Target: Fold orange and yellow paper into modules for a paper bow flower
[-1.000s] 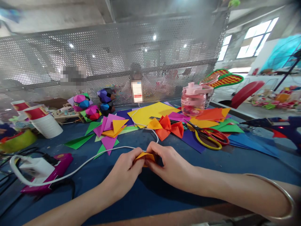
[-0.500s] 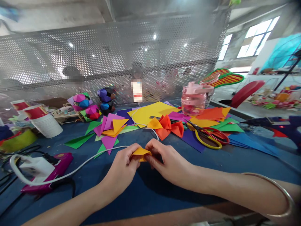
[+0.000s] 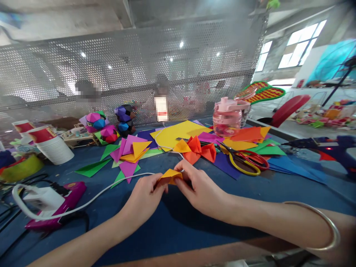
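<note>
A small folded piece of yellow-orange paper [image 3: 170, 175] is held between both hands, just above the blue tabletop [image 3: 155, 233]. My left hand [image 3: 146, 193] pinches its left end between thumb and fingers. Its right end is gripped by my right hand [image 3: 198, 187], whose thumb presses on the near side. Parts of the paper are hidden by the fingertips. Beyond the hands lie folded orange paper pieces [image 3: 194, 148] and a folded yellow piece [image 3: 182, 145]. To the left of these are purple folded pieces [image 3: 132, 144] and a yellow-orange folded stack [image 3: 140, 150].
Scissors [image 3: 244, 163] with red and yellow handles lie on coloured sheets to the right. A glue gun [image 3: 328, 144] is farther right, and a pink bottle [image 3: 227, 116] stands behind. At left are a purple power strip [image 3: 75, 194], a white cable [image 3: 94, 198] and stacked paper cups [image 3: 54, 148].
Both hands and the folded paper have shifted slightly up and to the right. The paper now shows a more raised peak between the fingers. Both hands still grip it.
</note>
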The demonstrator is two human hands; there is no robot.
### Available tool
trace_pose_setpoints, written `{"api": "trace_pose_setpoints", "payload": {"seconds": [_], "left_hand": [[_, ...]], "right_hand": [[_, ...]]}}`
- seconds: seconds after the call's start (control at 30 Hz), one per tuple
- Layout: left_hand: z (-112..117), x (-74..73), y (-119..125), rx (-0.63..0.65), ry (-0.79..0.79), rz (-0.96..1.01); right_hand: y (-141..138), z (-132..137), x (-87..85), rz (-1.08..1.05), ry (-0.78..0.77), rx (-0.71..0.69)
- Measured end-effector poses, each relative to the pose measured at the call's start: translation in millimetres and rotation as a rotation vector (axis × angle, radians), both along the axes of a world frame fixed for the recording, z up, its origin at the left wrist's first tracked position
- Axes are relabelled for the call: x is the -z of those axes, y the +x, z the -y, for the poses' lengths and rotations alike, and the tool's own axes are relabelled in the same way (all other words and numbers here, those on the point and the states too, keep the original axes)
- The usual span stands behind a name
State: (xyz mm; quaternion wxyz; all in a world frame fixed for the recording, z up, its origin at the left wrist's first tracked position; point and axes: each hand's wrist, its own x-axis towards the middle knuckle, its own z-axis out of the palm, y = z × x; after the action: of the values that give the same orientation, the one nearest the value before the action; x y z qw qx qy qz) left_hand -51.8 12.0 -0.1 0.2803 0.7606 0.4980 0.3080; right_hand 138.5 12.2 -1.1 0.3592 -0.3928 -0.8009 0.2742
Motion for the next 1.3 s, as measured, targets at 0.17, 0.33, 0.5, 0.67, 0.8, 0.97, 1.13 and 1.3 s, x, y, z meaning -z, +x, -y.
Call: {"api": "trace_pose_setpoints", "payload": {"seconds": [0.17,0.33,0.5,0.67,0.8,0.97,1.13,1.3], "left_hand": [[-1,1.5,-2,-0.028,-0.025,-0.029],[-2,1.3,-1,-0.026,-0.041,-0.016],[-5,4.2,-3,-0.001,-0.029,-0.001],[0,5.5,-6,-0.028,-0.016,-0.038],[1,3.2,-6,-0.045,0.012,-0.078],[0,-2.2,-3,-0.095,0.058,-0.124],[4,-8.5,-3,-0.093,0.069,-0.153],[1,-4.6,-5,-0.082,0.063,-0.107]], "right_hand": [[1,1,-0.6,0.012,0.012,-0.005],[0,2,-0.8,0.025,0.032,-0.002],[3,-6,2.6,0.011,0.061,0.030],[4,-6,5.0,0.022,0.045,0.023],[3,-4,3.9,0.024,0.027,0.018],[3,-11,3.4,0.039,0.007,0.044],[4,-12,6.6,0.052,0.006,0.033],[5,-12,4.2,0.023,0.022,0.036]]}}
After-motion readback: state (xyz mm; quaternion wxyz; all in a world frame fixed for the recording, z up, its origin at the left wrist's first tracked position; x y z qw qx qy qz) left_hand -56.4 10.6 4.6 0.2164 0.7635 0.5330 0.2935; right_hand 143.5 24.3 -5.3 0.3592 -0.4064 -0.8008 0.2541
